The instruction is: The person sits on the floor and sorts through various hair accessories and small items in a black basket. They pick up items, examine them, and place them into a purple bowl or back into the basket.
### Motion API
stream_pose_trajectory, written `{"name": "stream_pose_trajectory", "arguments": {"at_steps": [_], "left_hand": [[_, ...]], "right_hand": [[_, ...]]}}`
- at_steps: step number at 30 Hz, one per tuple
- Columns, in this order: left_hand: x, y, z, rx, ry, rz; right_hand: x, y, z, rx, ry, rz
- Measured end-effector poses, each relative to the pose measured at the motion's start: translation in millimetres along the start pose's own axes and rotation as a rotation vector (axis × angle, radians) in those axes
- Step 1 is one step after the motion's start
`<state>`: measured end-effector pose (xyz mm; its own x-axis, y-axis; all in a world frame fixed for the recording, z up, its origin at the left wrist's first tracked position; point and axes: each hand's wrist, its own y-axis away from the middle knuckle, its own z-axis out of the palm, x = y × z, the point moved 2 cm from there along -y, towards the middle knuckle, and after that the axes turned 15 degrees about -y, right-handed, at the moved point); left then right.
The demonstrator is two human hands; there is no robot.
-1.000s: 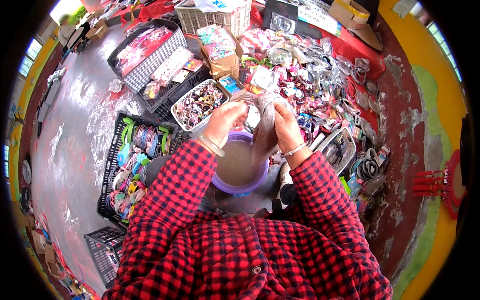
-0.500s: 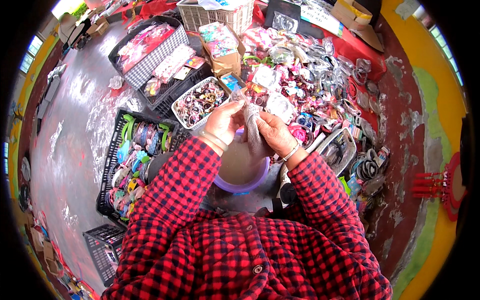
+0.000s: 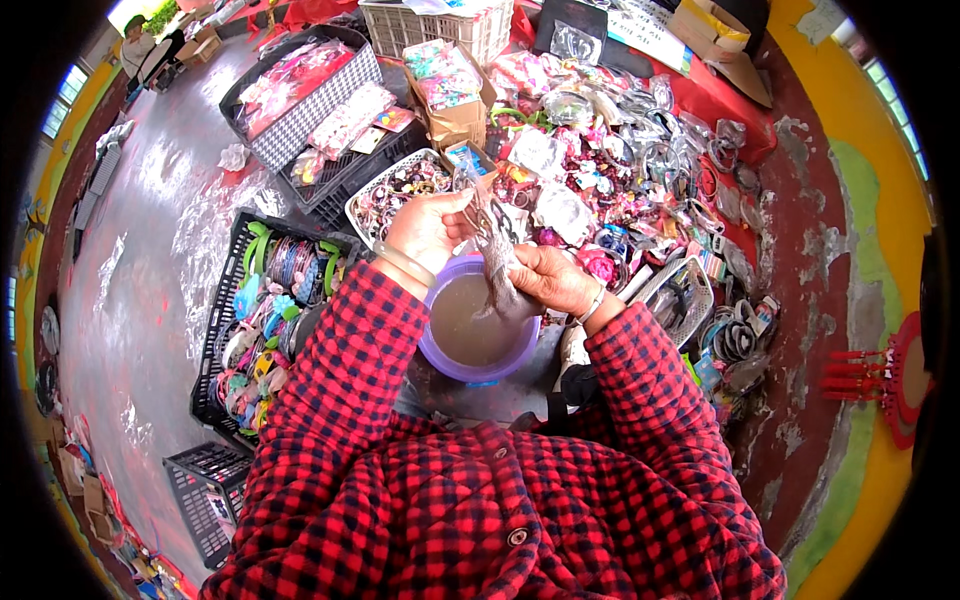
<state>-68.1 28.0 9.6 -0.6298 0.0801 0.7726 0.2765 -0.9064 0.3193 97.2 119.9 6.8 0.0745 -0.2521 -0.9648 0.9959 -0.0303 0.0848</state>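
Observation:
A wet grey-brown cloth point(image 3: 503, 272) hangs gathered between my hands, above a purple basin point(image 3: 449, 368) of murky water. My right hand point(image 3: 556, 280) is closed round the cloth's lower part, thumb on top. On the other side my left hand point(image 3: 425, 232) is closed too, thumb and fingers pinching at the cloth's upper end. A thin, shiny, dark-and-clear piece point(image 3: 484, 207) shows there by the left fingertips; its kind I cannot make out. The cloth's lower end hangs over the basin's right side.
A black crate point(image 3: 210, 385) of headbands stands at left. Beyond the basin are a white basket point(image 3: 352, 208) of hair accessories, a cardboard box point(image 3: 459, 124) of packets and a wide heap of packaged accessories point(image 3: 600, 170). A white basket point(image 3: 705, 300) sits at right. Far left, a person point(image 3: 136, 48).
My left hand has moved slightly left and down, away from the right hand. The cloth has loosened and spread between them, and more of the basin's water shows.

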Motion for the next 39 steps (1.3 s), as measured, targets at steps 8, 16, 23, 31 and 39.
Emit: {"name": "stream_pose_trajectory", "arguments": {"at_steps": [8, 16, 23, 31, 39], "left_hand": [[8, 0, -8, 0.019, 0.049, 0.042], [-40, -6, 25, -0.111, 0.041, 0.095], [-18, -2, 33, 0.022, 0.175, 0.048], [6, 3, 7, -0.113, 0.100, -0.043], [-19, 4, 28, -0.118, -0.017, 0.130]], "right_hand": [[-1, -3, -6, 0.007, 0.797, -0.421], [4, -3, 4, 0.345, 0.787, -0.208], [6, -5, 3, 0.224, 0.749, -0.302], [16, -5, -2, 0.094, 1.015, -0.462], [5, -1, 2, 0.290, 0.929, -0.246]]}}
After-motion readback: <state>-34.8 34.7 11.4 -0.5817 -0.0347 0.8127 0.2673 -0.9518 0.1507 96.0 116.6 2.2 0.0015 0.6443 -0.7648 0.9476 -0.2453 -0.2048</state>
